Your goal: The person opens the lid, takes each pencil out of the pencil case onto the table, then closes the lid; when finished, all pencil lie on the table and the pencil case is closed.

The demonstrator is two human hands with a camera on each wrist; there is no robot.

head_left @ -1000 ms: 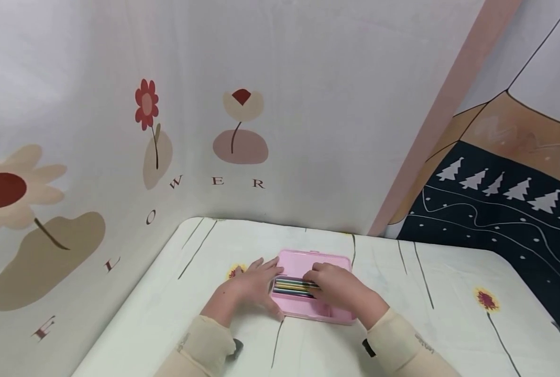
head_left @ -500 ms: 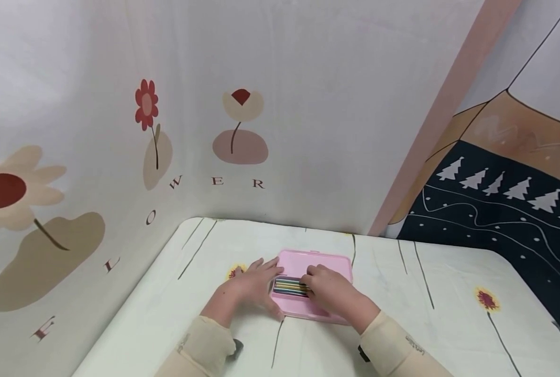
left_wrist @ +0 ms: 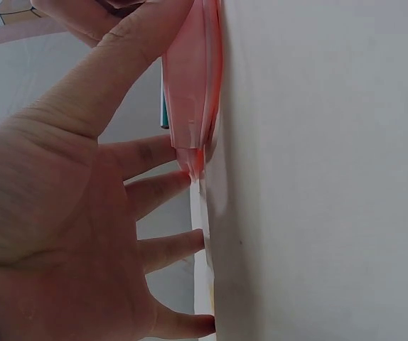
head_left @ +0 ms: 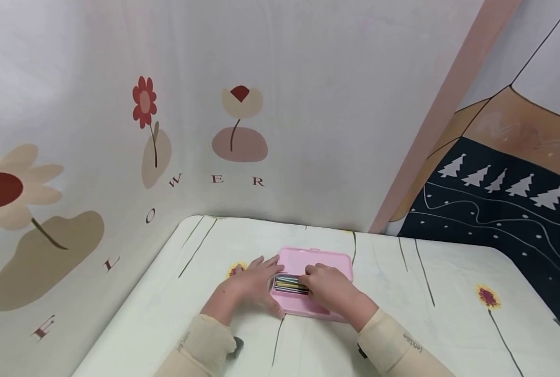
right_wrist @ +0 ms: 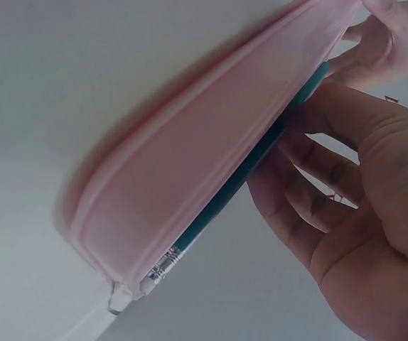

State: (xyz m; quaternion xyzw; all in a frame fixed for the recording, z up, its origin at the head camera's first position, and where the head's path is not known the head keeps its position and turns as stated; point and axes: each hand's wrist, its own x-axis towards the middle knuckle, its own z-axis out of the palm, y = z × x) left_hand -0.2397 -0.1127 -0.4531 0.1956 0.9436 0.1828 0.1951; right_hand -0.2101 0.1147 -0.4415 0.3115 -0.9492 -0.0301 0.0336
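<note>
A pink pencil case (head_left: 322, 257) lies open on the table, its lid folded back. Several pencils (head_left: 288, 285) lie side by side in it. My left hand (head_left: 256, 285) is spread at the case's left end; its thumb reaches the near corner and its straight fingers stretch along the far side. My right hand (head_left: 329, 288) leans over the middle of the case and covers the pencils' right ends. In the right wrist view its thumb and fingers pinch a teal pencil (right_wrist: 222, 195) with a metal band, which shows above the case's rim.
A white cloth with printed flowers (head_left: 488, 297) covers the table (head_left: 204, 293). Behind it and at the left hangs a pale printed curtain (head_left: 317, 157). A dark panel with printed trees (head_left: 487, 209) borders the right side.
My right hand has moved left over the pencils and stays there. The pencils now lie a little less evenly. My left hand keeps its place at the case.
</note>
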